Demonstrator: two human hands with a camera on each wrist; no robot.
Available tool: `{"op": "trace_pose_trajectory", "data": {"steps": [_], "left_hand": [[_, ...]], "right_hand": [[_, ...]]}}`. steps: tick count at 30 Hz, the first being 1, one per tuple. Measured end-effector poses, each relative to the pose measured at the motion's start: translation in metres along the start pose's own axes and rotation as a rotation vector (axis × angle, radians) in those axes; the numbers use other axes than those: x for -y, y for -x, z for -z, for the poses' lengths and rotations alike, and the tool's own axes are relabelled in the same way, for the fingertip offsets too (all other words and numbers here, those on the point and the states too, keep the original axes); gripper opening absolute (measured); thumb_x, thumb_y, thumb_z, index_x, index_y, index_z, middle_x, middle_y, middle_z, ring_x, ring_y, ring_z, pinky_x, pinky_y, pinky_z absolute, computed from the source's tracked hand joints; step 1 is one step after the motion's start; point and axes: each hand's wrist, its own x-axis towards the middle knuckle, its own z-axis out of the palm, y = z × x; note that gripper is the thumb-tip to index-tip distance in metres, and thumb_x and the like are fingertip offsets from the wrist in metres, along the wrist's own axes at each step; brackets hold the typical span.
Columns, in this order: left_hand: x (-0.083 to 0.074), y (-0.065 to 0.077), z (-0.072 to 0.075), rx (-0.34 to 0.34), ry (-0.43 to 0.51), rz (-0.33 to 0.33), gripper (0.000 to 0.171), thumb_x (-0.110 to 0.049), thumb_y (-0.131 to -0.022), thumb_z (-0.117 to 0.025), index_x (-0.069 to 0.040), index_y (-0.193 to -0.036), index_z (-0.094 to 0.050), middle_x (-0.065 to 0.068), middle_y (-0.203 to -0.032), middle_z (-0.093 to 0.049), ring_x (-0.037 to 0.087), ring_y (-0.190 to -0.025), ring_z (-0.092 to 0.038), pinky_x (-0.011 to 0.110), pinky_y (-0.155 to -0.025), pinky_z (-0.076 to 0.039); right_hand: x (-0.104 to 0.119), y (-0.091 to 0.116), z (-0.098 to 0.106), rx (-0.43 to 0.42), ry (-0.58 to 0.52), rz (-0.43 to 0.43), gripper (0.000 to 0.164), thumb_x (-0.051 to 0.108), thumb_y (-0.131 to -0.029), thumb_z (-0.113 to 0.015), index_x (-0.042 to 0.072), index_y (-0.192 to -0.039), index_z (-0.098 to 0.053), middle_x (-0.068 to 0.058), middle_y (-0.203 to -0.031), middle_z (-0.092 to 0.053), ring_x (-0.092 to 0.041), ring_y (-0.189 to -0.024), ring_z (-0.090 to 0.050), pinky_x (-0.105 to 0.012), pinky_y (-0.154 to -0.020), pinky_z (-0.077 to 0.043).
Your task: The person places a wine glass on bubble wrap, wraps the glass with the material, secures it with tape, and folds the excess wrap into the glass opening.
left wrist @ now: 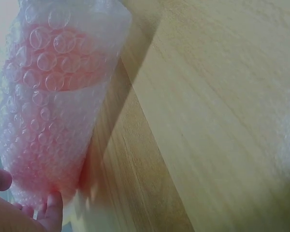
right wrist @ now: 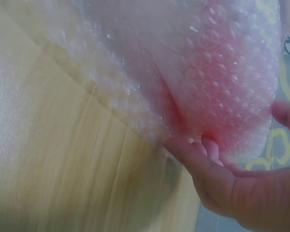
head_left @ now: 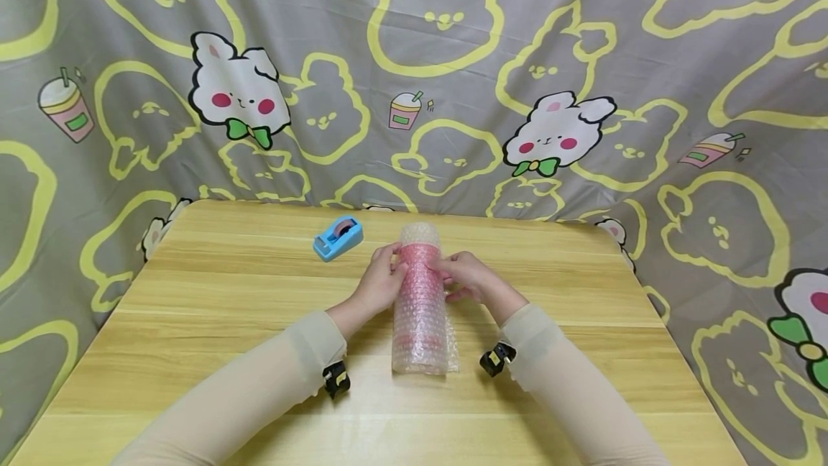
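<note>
A long pink and whitish cylinder rolled in clear bubble wrap (head_left: 419, 308) lies lengthwise at the middle of the table; the wrap blurs what is inside. On its left side my left hand (head_left: 378, 282) grips it near the far end, thumb and fingers apart around the curve in the left wrist view. From the right, my right hand (head_left: 471, 275) holds the same roll, thumb on its upper side and fingers (right wrist: 183, 152) bent at its lower side. A loose flap of bubble wrap (head_left: 453, 344) sticks out along the right side, by the table.
A blue tape dispenser (head_left: 338, 238) with a roll of tape stands beyond my left hand. The wooden table (head_left: 259, 351) ends at a grey patterned cloth (head_left: 349, 34) hanging behind and along the sides. Small black cameras (head_left: 336, 380) are strapped at both wrists.
</note>
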Motion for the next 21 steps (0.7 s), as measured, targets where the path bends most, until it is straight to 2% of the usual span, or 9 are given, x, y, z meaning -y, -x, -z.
{"op": "trace_pose_trajectory", "data": {"steps": [5, 13, 21], "left_hand": [[0.0004, 0.0004, 0.0, -0.006, -0.014, 0.016, 0.045, -0.013, -0.106, -0.049, 0.002, -0.148, -0.041, 0.023, -0.145, -0.038, 0.036, -0.124, -0.054, 0.043, -0.1, -0.051], [0.0047, -0.0011, 0.0006, -0.002, 0.048, 0.07, 0.048, -0.02, -0.104, -0.055, 0.004, -0.144, -0.042, 0.023, -0.138, -0.044, 0.036, -0.123, -0.055, 0.043, -0.096, -0.053], [0.009, -0.0027, 0.0023, 0.052, 0.174, 0.102, 0.051, -0.023, -0.104, -0.056, 0.001, -0.146, -0.038, 0.026, -0.135, -0.052, 0.039, -0.122, -0.056, 0.048, -0.098, -0.052]], "right_hand": [[0.0007, -0.0006, 0.0002, 0.006, -0.014, 0.002, 0.045, 0.027, -0.096, -0.064, -0.007, -0.123, -0.055, -0.007, -0.091, -0.062, -0.021, -0.087, -0.061, -0.046, -0.078, -0.058], [0.0012, 0.0006, 0.0015, 0.002, -0.045, 0.01, 0.026, 0.022, -0.096, -0.062, -0.001, -0.107, -0.058, -0.004, -0.082, -0.058, -0.019, -0.079, -0.058, -0.047, -0.08, -0.058], [0.0015, 0.0018, 0.0014, 0.005, -0.044, 0.011, 0.019, 0.02, -0.096, -0.061, 0.001, -0.098, -0.06, -0.005, -0.081, -0.057, -0.018, -0.078, -0.057, -0.044, -0.078, -0.059]]}}
